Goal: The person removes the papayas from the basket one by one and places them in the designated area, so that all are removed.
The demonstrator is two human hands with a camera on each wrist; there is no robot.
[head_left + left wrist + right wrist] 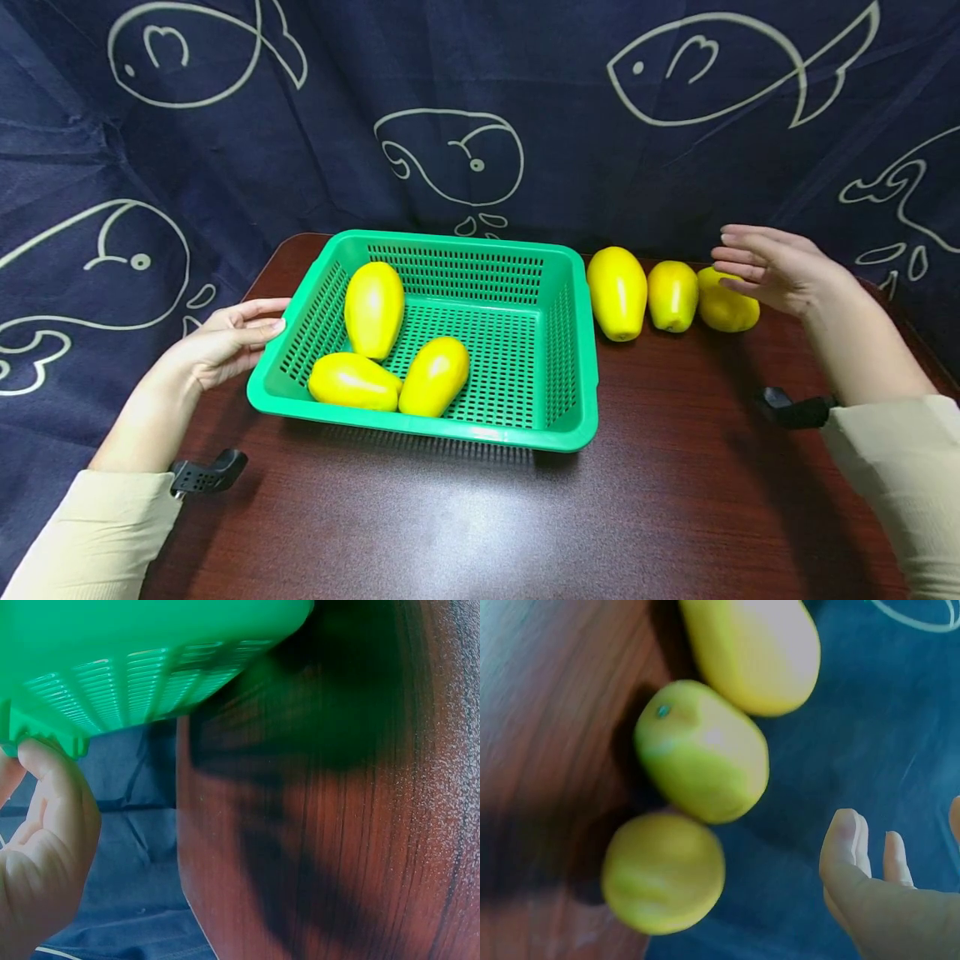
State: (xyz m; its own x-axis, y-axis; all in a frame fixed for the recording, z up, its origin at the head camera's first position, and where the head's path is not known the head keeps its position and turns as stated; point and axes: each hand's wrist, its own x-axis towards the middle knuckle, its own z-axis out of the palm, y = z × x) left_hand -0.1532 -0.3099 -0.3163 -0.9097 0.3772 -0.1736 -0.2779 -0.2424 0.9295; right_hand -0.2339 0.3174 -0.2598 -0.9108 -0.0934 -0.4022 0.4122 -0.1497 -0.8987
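Note:
My left hand (228, 340) grips the left rim of a green plastic basket (480, 433), its thumb on the rim. In the left wrist view, the same hand (49, 832) pinches the basket's edge, and a dark shadow falls on the table beside the basket. Three yellow papaya-shaped fruits lie inside, toward the left: one behind (373, 308), two in front (352, 382) (435, 379). Near the rightmost fruit outside the basket (726, 304), my right hand (780, 271) hovers with fingers extended. The right wrist view shows this hand (885, 892) apart from the fruits, holding nothing.
Right of the basket, a long yellow fruit (617, 293) and a smaller one (672, 296) stand in a row with the rightmost one, along the back of the dark wooden table (675, 467). A navy curtain (555, 75) with fish and whale drawings hangs behind.

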